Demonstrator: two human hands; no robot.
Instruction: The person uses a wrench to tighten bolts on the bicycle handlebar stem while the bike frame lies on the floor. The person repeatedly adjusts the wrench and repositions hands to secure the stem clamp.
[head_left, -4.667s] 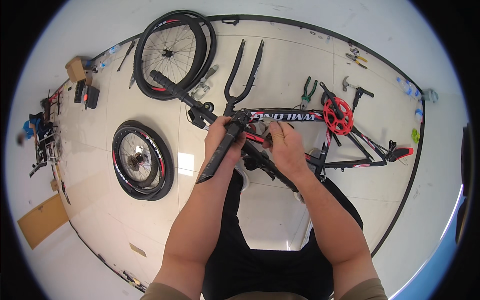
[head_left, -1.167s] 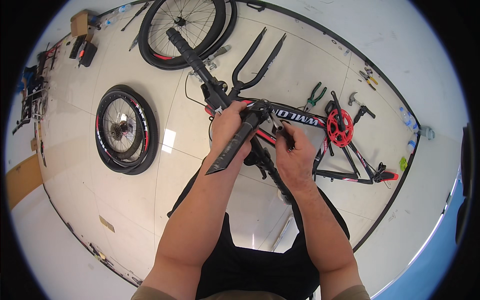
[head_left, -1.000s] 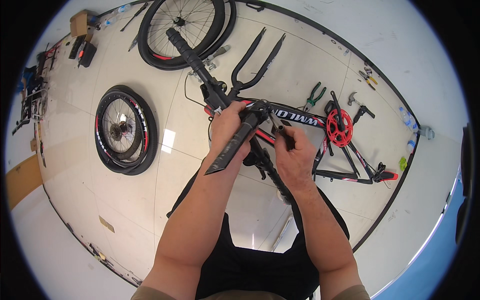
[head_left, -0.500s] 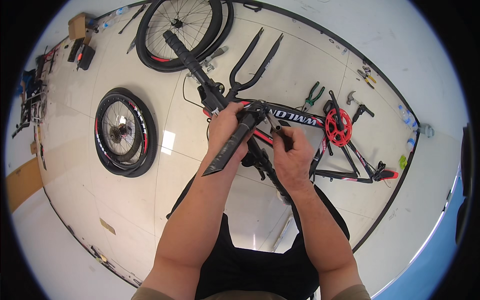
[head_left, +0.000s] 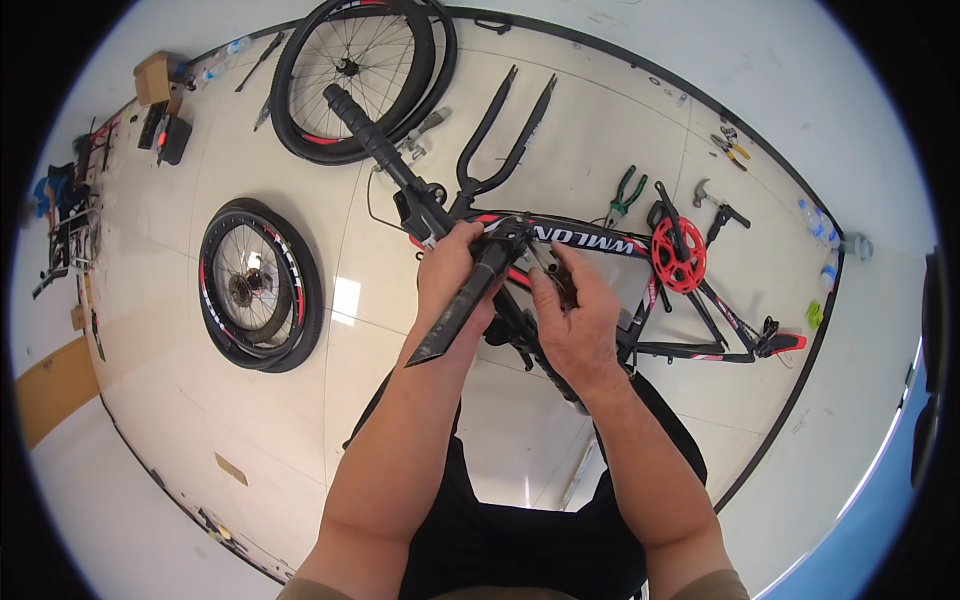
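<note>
A black handlebar (head_left: 375, 130) crosses in front of me. Its stem (head_left: 462, 300), a black tube with a slanted cut end and scuffed sides, points toward me. My left hand (head_left: 450, 265) is closed around the bar and stem, its fingers partly hidden behind the tube. Beside the stem's clamp (head_left: 515, 230), my right hand (head_left: 580, 315) holds a small metal wrench (head_left: 552, 268) with a round hollow end; thumb and forefinger are apart around it, the other fingers curled. Behind both hands lies the black and red bicycle frame (head_left: 590, 238) with its fork (head_left: 500, 130).
A red chainring (head_left: 678, 255) sits on the frame. Green-handled pliers (head_left: 625, 195), a hammer (head_left: 718, 200) and yellow-handled pliers (head_left: 730, 150) lie beyond on the tiled floor. Wheels lie at left (head_left: 260, 285) and far left (head_left: 350, 80). A cardboard box (head_left: 155, 78) stands near the wall.
My right thumb and forefinger have spread apart at the wrench, where they were pinched together. My left hand keeps its hold on the bar and stem. The view has shifted slightly.
</note>
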